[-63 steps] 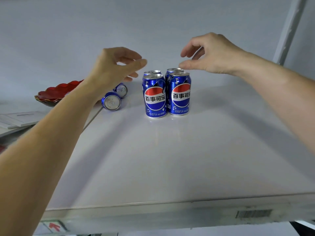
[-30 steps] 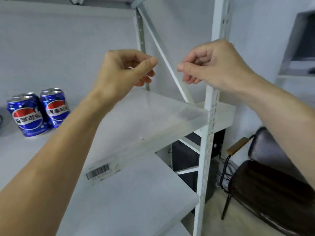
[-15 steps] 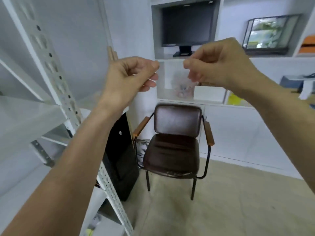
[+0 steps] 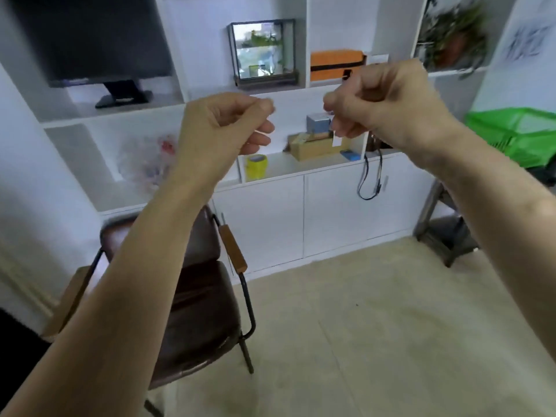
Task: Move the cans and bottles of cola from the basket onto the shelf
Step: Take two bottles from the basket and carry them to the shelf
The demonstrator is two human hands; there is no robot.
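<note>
My left hand (image 4: pixel 224 127) and my right hand (image 4: pixel 382 103) are raised side by side in front of me at chest height. The fingers of both are curled into fists and hold nothing. A green plastic basket (image 4: pixel 517 133) shows at the right edge, partly cut off, and its inside is hidden. No cola cans or bottles are in view, and neither is the metal shelf.
A brown leather chair (image 4: pixel 198 299) with wooden armrests stands low on the left. A white wall cabinet (image 4: pixel 301 218) with open compartments holds a monitor (image 4: pixel 93 40), boxes and a yellow tub. A dark low stand (image 4: pixel 445 236) sits under the basket. Beige floor stretches between.
The view has swung right, from the shelf with the upright cans, past the chair, to the cabinet and green basket. Both hands stayed raised and their fingers have curled tighter.
</note>
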